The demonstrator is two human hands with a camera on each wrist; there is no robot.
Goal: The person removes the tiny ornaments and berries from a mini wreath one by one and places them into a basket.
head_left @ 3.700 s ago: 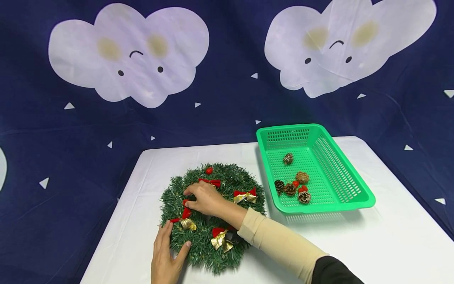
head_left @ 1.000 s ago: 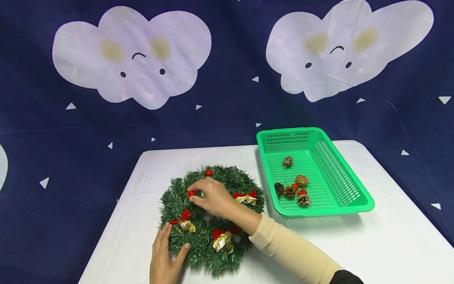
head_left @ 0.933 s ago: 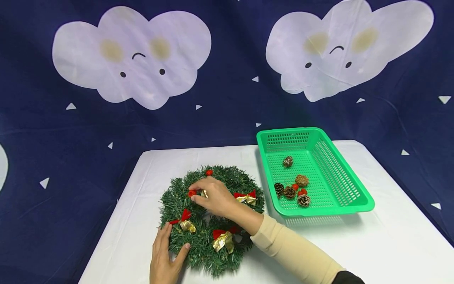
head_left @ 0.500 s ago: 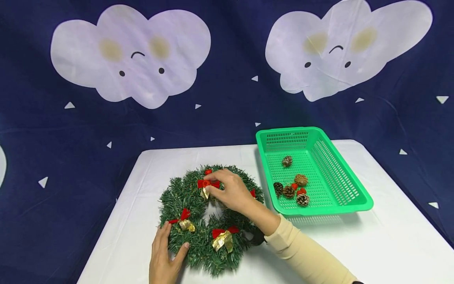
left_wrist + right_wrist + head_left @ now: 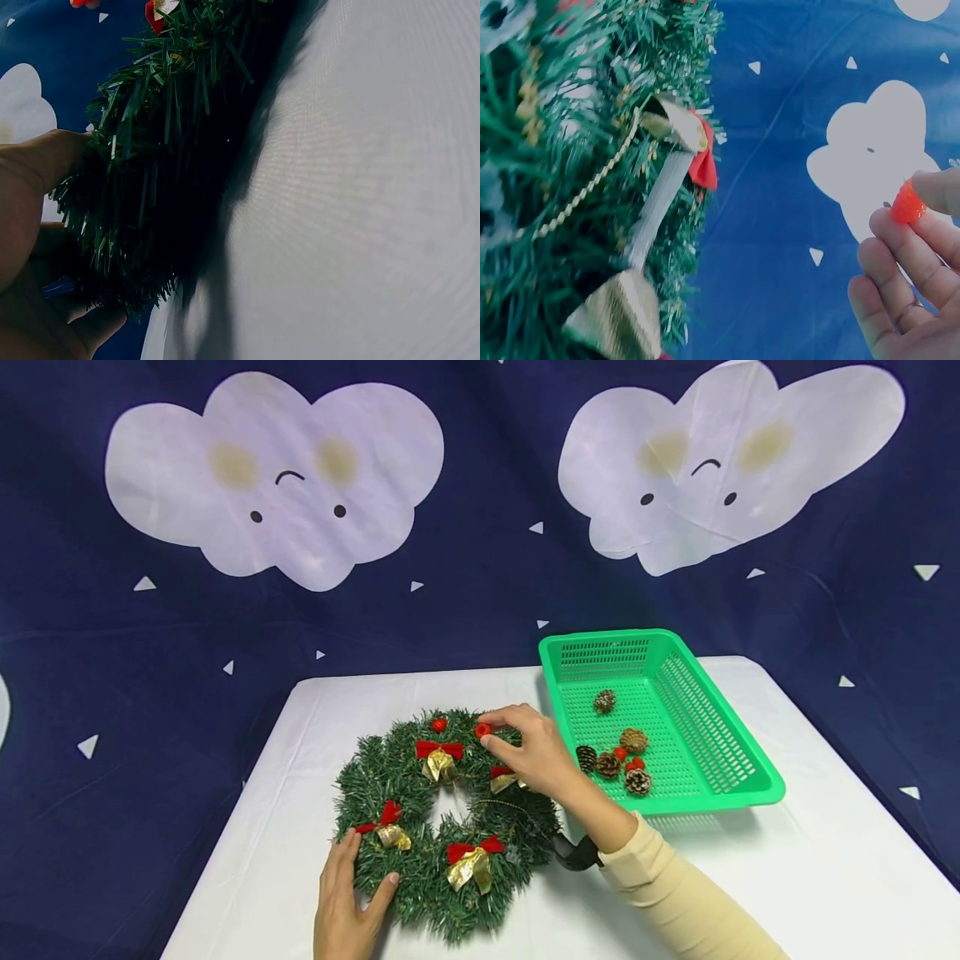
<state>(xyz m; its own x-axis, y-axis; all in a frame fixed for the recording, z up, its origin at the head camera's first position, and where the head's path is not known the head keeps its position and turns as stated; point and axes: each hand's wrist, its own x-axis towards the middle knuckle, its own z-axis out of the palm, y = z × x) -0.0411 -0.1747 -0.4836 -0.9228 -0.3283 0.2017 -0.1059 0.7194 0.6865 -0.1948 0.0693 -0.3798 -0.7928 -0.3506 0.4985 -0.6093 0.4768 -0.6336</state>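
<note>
A round green wreath (image 5: 367, 777) lies on the white table, dressed with several red-and-gold bows, one being the front bow (image 5: 471, 863). My left hand (image 5: 350, 893) holds its front left edge, thumb and fingers spread around the greenery; part of the fingers hides behind it in the left wrist view. Between thumb and fingertips my right hand (image 5: 536, 752) pinches a small red toy berry (image 5: 909, 204), bumpy like a raspberry, over the wreath's back right. Another red berry (image 5: 438, 725) sits at the wreath's back. The right bow (image 5: 504, 779) is partly covered by my right hand.
A green plastic basket (image 5: 723, 718) stands at the right, holding several pine cones, one a dark cone (image 5: 638, 782), and red berries (image 5: 634, 764). A black curved object (image 5: 576, 853) shows beneath my right wrist. A dark blue cloud-printed cloth (image 5: 487, 602) hangs behind the table.
My right hand has carried the red berry from the wreath's left side, past the back bow, to its back right. My left hand has kept its place at the front left edge.
</note>
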